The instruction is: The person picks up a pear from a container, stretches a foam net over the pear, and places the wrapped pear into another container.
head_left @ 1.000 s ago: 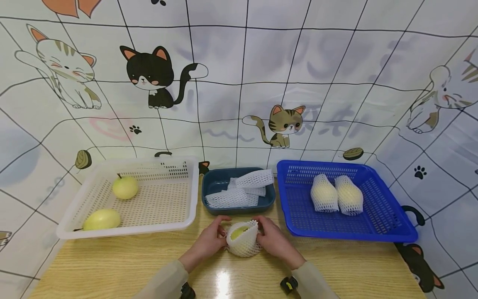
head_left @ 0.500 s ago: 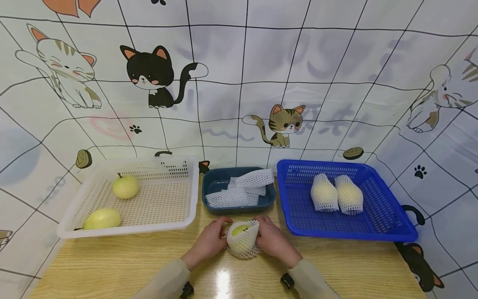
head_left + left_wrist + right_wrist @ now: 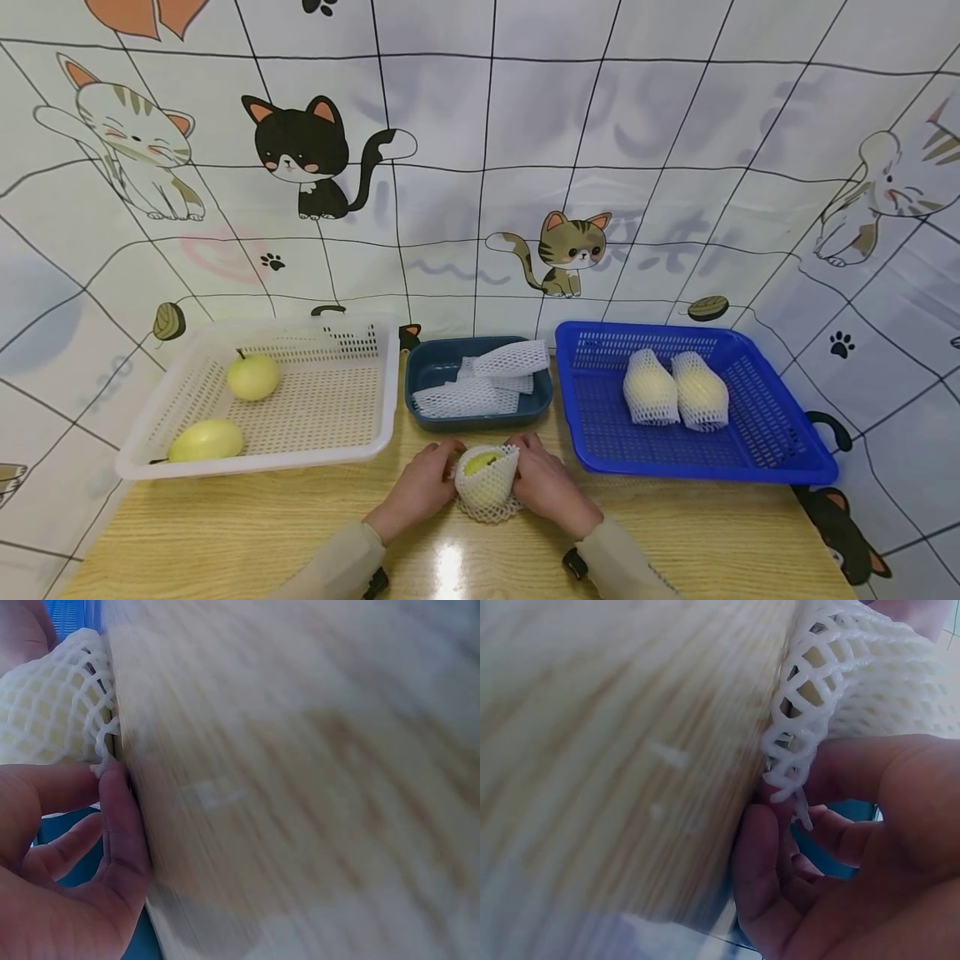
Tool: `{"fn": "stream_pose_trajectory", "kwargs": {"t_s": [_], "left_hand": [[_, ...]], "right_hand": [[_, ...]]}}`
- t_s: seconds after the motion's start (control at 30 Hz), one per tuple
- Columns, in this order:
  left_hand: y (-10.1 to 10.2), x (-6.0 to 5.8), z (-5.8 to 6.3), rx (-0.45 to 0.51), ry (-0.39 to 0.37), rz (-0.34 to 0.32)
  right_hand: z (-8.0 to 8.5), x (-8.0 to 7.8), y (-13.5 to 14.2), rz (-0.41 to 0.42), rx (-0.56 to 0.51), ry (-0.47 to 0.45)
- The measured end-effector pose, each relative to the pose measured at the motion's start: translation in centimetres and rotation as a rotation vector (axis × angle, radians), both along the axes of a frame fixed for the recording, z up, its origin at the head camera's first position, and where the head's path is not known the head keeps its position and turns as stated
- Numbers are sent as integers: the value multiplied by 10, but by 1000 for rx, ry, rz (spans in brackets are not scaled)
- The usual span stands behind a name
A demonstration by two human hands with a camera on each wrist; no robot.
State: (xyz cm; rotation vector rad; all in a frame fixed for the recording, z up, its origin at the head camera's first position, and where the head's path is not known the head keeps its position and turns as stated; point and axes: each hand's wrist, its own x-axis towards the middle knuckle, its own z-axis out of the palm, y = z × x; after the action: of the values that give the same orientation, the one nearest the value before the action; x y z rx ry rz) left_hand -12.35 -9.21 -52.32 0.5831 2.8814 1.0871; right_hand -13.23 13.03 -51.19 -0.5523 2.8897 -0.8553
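A yellow-green pear [image 3: 478, 463] stands on the table between my hands, inside a white foam net sleeve [image 3: 486, 493]. Its top shows through the sleeve's opening. My left hand [image 3: 422, 483] pinches the lower edge of the net between thumb and finger, as the left wrist view shows. On the other side my right hand [image 3: 551, 485] pinches the net's loose edge; in the right wrist view the mesh end [image 3: 799, 765] sticks out between thumb and fingers. The net's lower rim flares out on the table around the pear.
A white basket [image 3: 330, 457] at left holds two bare pears. Behind my hands, a dark teal tray [image 3: 429, 354] holds several flat foam nets [image 3: 468, 398]. At right, two net-covered pears [image 3: 651, 392] lie in a blue basket [image 3: 600, 454]. A cat-print cloth hangs behind.
The net's lower edge has come down a little toward the table around the pear. My hands have shifted slightly toward me, still at the pear's sides.
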Motion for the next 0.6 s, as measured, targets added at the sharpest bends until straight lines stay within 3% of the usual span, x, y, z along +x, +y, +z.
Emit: {"fn": "stream_pose_trajectory", "kwargs": {"t_s": [0.17,0.43,0.6], "left_hand": [[-2,1,3,-12,-11,-9],[-11,1,14,4,-114,-52],[-17,1,19,72,-149,-103]], "right_hand": [[1,2,4,12,-3,22],[4,9,16,3,-10,22],[10,12,24,20,-112,11]]}}
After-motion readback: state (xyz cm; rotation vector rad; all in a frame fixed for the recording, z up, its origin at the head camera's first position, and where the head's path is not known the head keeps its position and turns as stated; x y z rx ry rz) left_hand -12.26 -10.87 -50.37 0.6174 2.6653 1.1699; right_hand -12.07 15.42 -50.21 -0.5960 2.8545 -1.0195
